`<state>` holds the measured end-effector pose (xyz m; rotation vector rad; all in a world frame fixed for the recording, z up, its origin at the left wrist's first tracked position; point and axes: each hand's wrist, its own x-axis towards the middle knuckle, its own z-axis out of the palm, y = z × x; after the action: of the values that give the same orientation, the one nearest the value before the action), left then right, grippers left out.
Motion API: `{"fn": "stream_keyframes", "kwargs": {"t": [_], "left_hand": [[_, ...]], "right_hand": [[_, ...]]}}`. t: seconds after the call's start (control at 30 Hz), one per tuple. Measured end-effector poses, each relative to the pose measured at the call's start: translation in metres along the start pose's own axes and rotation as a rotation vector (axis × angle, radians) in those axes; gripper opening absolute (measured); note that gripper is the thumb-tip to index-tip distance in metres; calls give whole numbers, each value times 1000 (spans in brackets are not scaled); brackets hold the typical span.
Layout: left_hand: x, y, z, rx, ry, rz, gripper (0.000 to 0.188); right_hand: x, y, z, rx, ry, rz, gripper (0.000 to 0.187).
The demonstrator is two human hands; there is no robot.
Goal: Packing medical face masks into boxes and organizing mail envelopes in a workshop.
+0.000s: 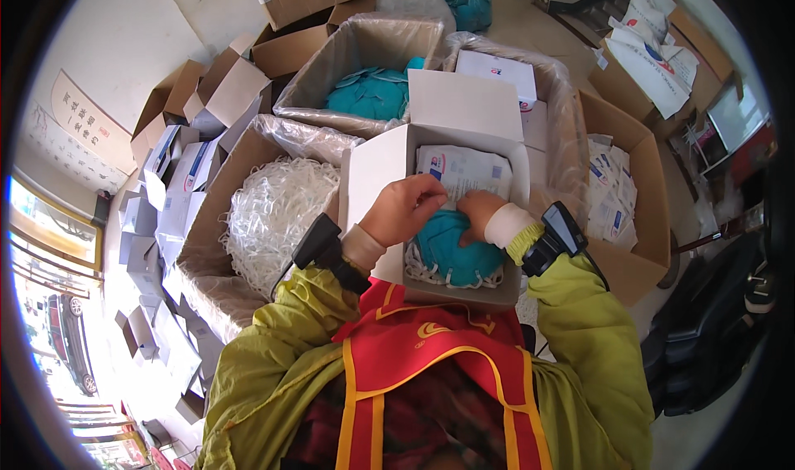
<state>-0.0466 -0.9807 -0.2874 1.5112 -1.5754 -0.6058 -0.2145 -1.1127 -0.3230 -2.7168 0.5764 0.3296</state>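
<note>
In the near half of an open white box (465, 110), over the teal mask (460, 259), the right hand (489, 212), with thumb laid on the domed face and fingers bent down at the far edge; seemingly grasping the mask there. Just to the left, the left hand (406, 211), with fingers curled closed and fingertips directed to the right, toward the other hand; cannot tell if pinching something thin.

From the right hand, look near and slightly left for the mask: directly under the thumb, in touch. From the left hand, look near and to the right; whether touching or a little apart, cannot tell. Of the two hands, nearer to be judged the right one. In the round dome, no clear long axis to read; for the box, a longer side seemingly from near to far.

Around the near edge of the mask, white straps (497, 279). Beyond both hands, in the far half of the same box, white packets (465, 172).

Farther outward, on the left, a carton with white strips (281, 213); on the far side, a plastic-lined carton with a heap of teal masks (364, 97); on the right, a carton with small packets (613, 192).
</note>
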Motion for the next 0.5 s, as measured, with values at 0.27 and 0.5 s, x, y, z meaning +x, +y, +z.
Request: {"fn": "stream_keyframes", "kwargs": {"t": [0.27, 0.5], "left_hand": [[-4, 6, -13, -364, 188, -57, 33], [8, 56, -20, -911, -113, 95, 73]], "right_hand": [[-40, -6, -58, 622, 136, -77, 41], [-61, -27, -122, 1075, 425, -362, 38]]}}
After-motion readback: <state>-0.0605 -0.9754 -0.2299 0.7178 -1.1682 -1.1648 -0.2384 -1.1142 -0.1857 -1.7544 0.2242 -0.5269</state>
